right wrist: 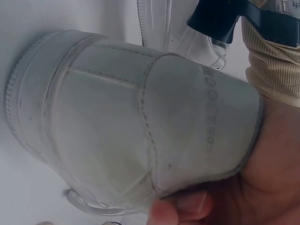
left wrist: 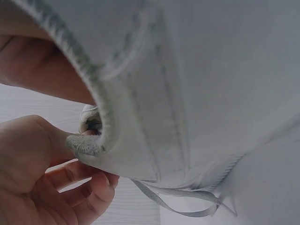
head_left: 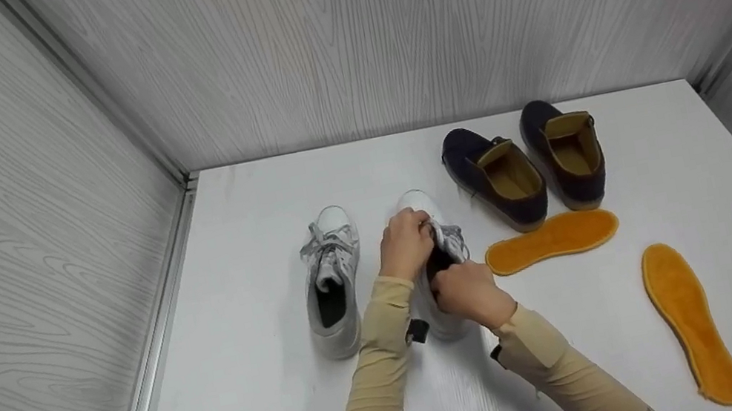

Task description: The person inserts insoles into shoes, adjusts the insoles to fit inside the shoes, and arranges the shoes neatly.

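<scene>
While the left hand (head_left: 406,247) pinches the rim (left wrist: 105,101) of a white sneaker (right wrist: 117,112) on the table (head_left: 239,296), apparently to spread it, the right hand (head_left: 468,291) reaches inside, its grip indeterminable.

The white shoes (head_left: 339,343) look like smooth, matt leather with stitched seams, their laces (head_left: 327,242) flat woven cloth and the edge of the collar (left wrist: 104,96) rough and fuzzy. The orange insoles (head_left: 553,240) have a soft, napped, matt finish like plush, while the dark shoes (head_left: 469,161) seem matt and suede-like over a smoother tan lining (head_left: 513,177). Around them are a smooth white table (head_left: 251,406) with a faint sheen, wood-grained matt panels (head_left: 344,36), a smooth metal strip (head_left: 162,313) and ribbed cloth sleeves (head_left: 371,393).
</scene>
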### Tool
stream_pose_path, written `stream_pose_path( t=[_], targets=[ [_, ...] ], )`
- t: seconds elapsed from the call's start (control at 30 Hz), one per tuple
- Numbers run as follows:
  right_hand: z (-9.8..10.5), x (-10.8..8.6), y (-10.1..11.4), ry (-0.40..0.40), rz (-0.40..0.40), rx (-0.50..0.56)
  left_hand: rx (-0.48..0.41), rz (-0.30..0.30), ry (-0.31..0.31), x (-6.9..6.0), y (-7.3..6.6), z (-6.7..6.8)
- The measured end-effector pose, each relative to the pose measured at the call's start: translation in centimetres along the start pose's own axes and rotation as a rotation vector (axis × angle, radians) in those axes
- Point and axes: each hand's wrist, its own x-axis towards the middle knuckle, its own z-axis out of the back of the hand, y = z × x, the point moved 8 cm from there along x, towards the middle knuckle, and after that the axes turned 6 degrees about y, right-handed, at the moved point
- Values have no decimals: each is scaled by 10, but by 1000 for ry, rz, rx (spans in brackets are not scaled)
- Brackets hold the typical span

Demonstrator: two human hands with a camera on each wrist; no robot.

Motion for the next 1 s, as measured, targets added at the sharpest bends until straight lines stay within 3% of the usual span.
stream_pose_path(
  t=[0.2,0.5,1.0],
  targets=[
    [2,-2,-2,-32,-4,-40,1,-11,-11,0,-4,0],
    [-1,2,1,5,-5,-35,7,8,-16,-2,-1,4],
    [-1,3,-1,2,-7,-28,-10,-5,-28,-1,-1,3]
  ],
)
